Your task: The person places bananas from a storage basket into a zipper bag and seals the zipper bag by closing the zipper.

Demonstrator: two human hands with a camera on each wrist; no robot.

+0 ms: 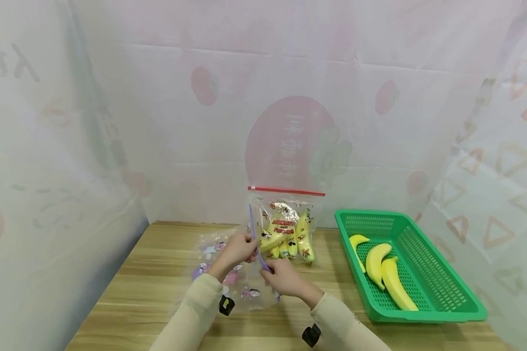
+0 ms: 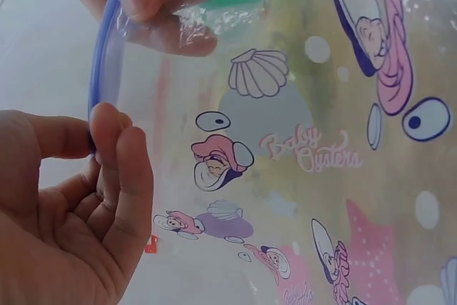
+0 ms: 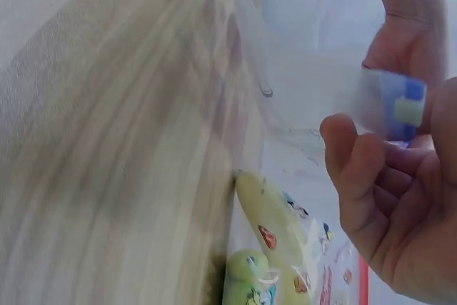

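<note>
A clear zip bag (image 2: 285, 151) printed with pink shells and the words Baby Oysters is held over the table, its purple zip strip (image 1: 252, 222) slanting between both hands. My left hand (image 1: 239, 249) pinches the strip between thumb and fingers. Lower along the same strip, my right hand (image 1: 286, 279) grips it, with more of the strip's end hanging below. In the right wrist view, a blue strip end with a pale piece (image 3: 408, 111) shows near the right fingers. No fruit shows inside this bag.
Behind the hands, a clear bag (image 1: 287, 192) with a red zip strip stands against the wall sheet, holding yellow bananas. A green basket (image 1: 458, 278) with three bananas (image 1: 397, 285) sits right on the wooden table (image 1: 136, 273).
</note>
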